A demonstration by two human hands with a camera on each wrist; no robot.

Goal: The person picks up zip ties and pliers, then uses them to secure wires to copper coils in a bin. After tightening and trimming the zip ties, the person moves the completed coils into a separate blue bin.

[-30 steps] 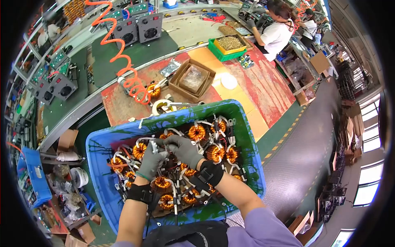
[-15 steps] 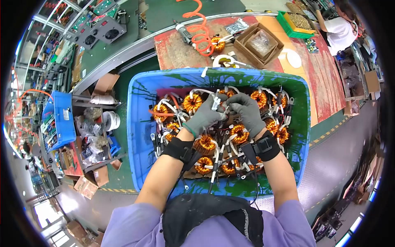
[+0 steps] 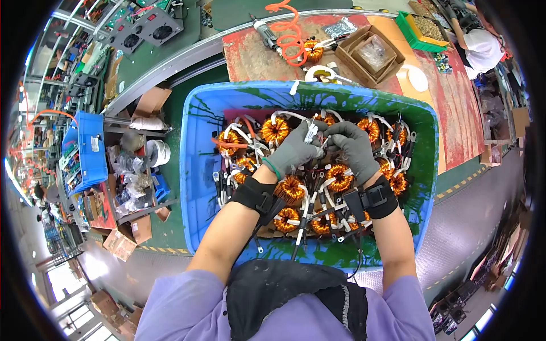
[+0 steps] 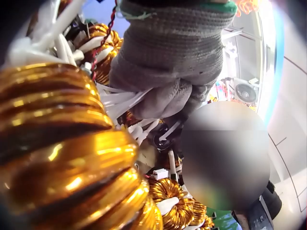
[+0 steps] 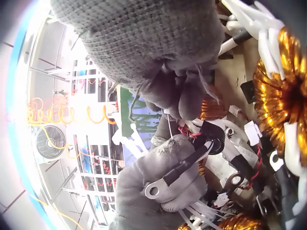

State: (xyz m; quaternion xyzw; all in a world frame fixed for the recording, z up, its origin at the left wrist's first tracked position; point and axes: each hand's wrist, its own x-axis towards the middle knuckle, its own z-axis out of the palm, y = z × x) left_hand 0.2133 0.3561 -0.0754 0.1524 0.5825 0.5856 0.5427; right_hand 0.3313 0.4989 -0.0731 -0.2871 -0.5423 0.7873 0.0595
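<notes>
Both grey-gloved hands meet over a blue bin [image 3: 196,170] of copper-wound coils [image 3: 275,131]. The left hand [image 3: 293,150] has its fingers curled round a bundle of thin white strips [image 5: 139,141], whose ends stick out on both sides of the fist. A black-sleeved lead with a ring terminal [image 5: 152,190] lies across that fist in the right wrist view. The right hand [image 3: 355,152] pinches a thin white strand [image 5: 168,128] at its fingertips, just beside the left fingers. In the left wrist view a large coil [image 4: 62,153] stands close to the left hand [image 4: 168,57].
Behind the bin, a red-worn bench [image 3: 244,54] bears a power screwdriver [image 3: 265,34], an orange coiled hose [image 3: 290,42], a cardboard box [image 3: 348,50] and a green crate [image 3: 406,31]. A blue crate [image 3: 94,150] stands at the left; another person [image 3: 482,48] is at the upper right.
The head view has swung, so the bin appears further right and higher than a second ago. Both hands stay together over the coils, with the right fingers still against the left.
</notes>
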